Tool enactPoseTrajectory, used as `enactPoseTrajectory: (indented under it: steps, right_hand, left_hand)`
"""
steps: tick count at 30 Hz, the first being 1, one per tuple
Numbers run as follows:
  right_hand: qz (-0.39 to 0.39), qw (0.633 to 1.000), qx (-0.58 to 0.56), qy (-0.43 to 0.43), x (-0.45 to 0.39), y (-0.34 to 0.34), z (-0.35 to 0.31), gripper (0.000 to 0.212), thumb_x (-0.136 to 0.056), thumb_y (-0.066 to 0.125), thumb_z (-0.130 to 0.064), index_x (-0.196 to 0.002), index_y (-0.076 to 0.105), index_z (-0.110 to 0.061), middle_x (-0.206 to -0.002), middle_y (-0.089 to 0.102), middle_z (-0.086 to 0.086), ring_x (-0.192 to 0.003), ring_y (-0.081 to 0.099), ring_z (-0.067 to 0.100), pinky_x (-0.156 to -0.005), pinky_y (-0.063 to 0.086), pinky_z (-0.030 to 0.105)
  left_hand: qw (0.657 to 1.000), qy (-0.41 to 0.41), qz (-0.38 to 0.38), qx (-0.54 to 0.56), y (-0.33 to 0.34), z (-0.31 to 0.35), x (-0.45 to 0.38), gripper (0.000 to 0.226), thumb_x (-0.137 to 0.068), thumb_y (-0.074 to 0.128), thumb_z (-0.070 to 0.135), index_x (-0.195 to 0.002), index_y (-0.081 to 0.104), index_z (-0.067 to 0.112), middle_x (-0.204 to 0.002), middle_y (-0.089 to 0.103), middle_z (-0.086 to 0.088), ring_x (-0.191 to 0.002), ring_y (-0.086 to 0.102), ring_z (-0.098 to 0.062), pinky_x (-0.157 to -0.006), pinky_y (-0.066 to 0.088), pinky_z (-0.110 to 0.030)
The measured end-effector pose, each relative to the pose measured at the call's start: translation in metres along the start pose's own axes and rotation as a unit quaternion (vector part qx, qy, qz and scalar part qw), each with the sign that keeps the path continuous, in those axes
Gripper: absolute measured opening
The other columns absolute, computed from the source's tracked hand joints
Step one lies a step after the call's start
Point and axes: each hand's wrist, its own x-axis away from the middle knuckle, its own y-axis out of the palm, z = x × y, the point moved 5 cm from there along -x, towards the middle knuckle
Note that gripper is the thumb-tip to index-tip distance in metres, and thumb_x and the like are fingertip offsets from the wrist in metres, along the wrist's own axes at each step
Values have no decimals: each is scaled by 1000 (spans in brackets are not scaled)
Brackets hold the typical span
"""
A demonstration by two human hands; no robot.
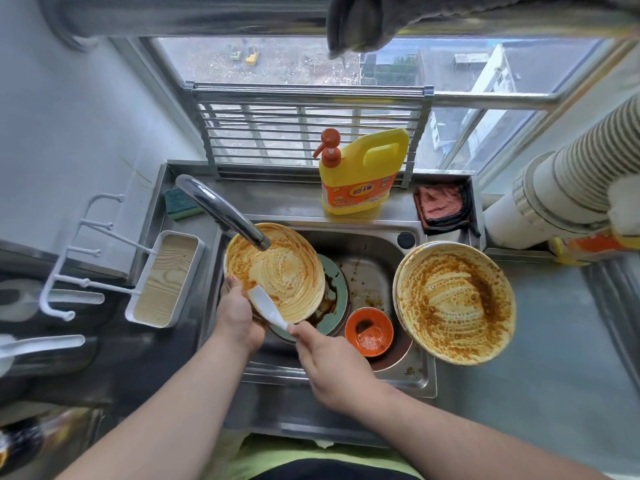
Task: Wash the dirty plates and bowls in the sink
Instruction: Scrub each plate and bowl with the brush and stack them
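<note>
My left hand grips the near rim of a cream plate smeared with orange sauce, tilted over the steel sink under the faucet. My right hand pinches the handle of a white spoon whose bowl lies on that plate. Under the plate sits a green plate with dark sauce. An orange bowl stands in the basin. A stack of dirty cream plates rests on the sink's right edge.
A yellow detergent bottle stands behind the basin, with a green sponge at its left and a pink cloth at its right. A white rack with a wooden tray hangs left. A corrugated duct crosses the right.
</note>
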Motion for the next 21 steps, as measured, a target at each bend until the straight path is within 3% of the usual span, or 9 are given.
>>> enactPoseTrajectory:
  steps: [2,4,8,12,15,17,21]
  right_hand:
    - [-9,999,27,23,11,-2,22,28,-112,31,-46,-139,36,-49,-86,63,1,-82,63,33,-71,52,45]
    - [-7,997,57,54,16,-9,47,30,-113,29,-47,-142,35,-49,-86,63,-2,-77,62,28,-68,53,45]
    - [-10,996,73,46,17,-8,49,32,-112,28,-49,-144,32,-52,-86,64,0,-79,62,29,-69,56,47]
    - [-27,992,125,0,16,0,32,37,-113,27,-46,-150,25,-51,-100,68,7,-86,63,35,-70,56,49]
    - [-15,986,164,27,16,-13,60,40,-114,27,-44,-153,21,-51,-93,65,3,-75,62,30,-60,55,45]
    - [12,982,180,58,13,-25,76,44,-114,28,-41,-156,18,-51,-87,62,0,-65,56,26,-49,43,38]
    - [81,975,185,95,-14,-47,77,45,-114,29,-31,-155,22,-49,-90,66,4,-66,56,29,-50,43,39]
  left_hand:
    - [999,32,18,5,12,20,24,46,-113,26,50,-139,57,28,-132,70,-9,-116,68,-32,-97,54,-59]
    - [999,42,9,14,12,25,25,39,-115,26,42,-140,54,31,-133,69,-8,-114,69,-31,-93,56,-59]
    - [998,54,-5,-12,20,20,29,30,-115,29,37,-124,58,36,-128,70,-4,-116,69,-30,-100,54,-59]
    - [997,74,-14,-33,29,22,33,29,-116,30,34,-132,54,32,-127,70,-3,-114,68,-27,-103,52,-57]
    - [995,80,-17,-50,24,37,27,29,-115,31,35,-127,57,33,-130,70,-6,-116,69,-30,-98,54,-59]
    - [993,85,-27,-83,20,46,24,26,-115,32,35,-124,57,31,-126,71,-7,-113,70,-29,-93,57,-57]
    - [983,87,-51,-152,14,54,24,24,-114,35,35,-113,58,28,-107,75,-5,-95,73,-23,-77,58,-42]
